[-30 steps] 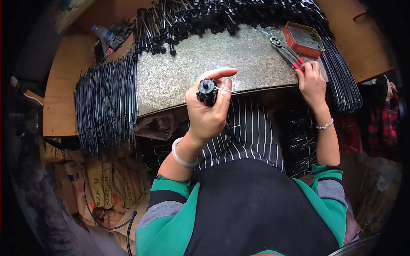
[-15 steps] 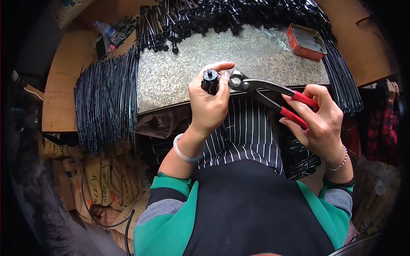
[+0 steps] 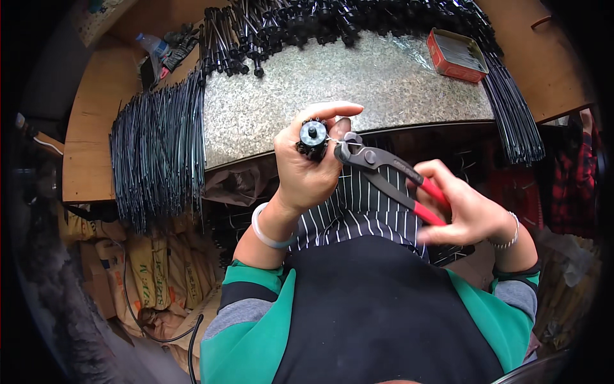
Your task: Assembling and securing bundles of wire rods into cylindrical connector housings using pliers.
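Note:
My left hand [image 3: 308, 168] is closed round a dark bundle of rods [image 3: 313, 136] whose end faces up, a pale grey disc with a black knob at its centre. A thin pale wire [image 3: 334, 140] sticks out from the bundle's side beside my thumb. The jaws of the end-cutting pliers [image 3: 377, 165], with red grips, are at this wire. My right hand [image 3: 462, 208] has its fingers round the pliers' handles, which stand apart. The lower part of the bundle is hidden by my left hand.
A speckled tabletop [image 3: 256, 115] lies ahead. Long dark rods [image 3: 157, 150] hang over its left side, more rods [image 3: 515, 115] over the right. Black-ended rods [image 3: 288, 25] are heaped at the back. A red box [image 3: 455, 59] of thin pieces stands back right, a plastic bottle [image 3: 152, 43] back left.
The pliers have swung downward with my right hand, which has moved lower and slightly left. My left hand has tipped the bundle so that its disc faces me more, a little lower.

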A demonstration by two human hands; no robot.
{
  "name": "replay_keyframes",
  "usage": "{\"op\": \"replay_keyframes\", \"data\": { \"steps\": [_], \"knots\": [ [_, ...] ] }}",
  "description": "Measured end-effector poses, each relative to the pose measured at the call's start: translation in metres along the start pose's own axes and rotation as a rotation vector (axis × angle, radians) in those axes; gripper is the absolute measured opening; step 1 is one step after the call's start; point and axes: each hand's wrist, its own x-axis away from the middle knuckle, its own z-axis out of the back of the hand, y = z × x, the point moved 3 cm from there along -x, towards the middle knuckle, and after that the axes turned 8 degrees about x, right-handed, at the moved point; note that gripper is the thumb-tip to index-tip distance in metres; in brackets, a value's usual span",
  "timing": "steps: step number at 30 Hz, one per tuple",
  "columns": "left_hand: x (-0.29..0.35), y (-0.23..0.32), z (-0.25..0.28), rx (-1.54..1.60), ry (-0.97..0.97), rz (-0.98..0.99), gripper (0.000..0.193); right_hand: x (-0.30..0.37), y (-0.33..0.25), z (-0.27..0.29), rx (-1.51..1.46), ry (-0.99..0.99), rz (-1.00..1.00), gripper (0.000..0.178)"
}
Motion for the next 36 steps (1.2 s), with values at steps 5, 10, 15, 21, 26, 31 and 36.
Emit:
{"op": "replay_keyframes", "data": {
  "steps": [5,10,15,21,26,31,36],
  "knots": [
    [0.005,0.001,-0.001,-0.006,-0.019,0.027,0.015,0.003,0.001,0.003,0.228,0.236,0.186,0.039],
    [0.007,-0.003,-0.009,0.011,-0.068,0.083,0.025,0.008,0.014,-0.008,-0.244,-0.137,0.023,0.057],
    [0.009,-0.002,-0.013,0.036,-0.075,0.108,0.028,0.013,0.009,0.0,0.263,0.242,0.173,0.045],
    [0.006,0.001,-0.013,0.019,-0.111,0.124,0.032,0.011,0.005,-0.005,0.18,0.274,0.14,0.052],
    [0.007,0.0,-0.01,0.044,-0.161,0.121,0.037,0.016,0.006,0.001,-0.361,-0.289,-0.284,0.058],
    [0.005,-0.004,-0.013,0.083,-0.099,0.148,0.034,0.003,0.007,0.0,0.356,0.316,0.166,0.068],
    [0.005,-0.005,-0.013,0.041,-0.062,0.221,0.031,0.001,0.009,0.003,0.506,0.3,0.35,0.068]
  ]
}}
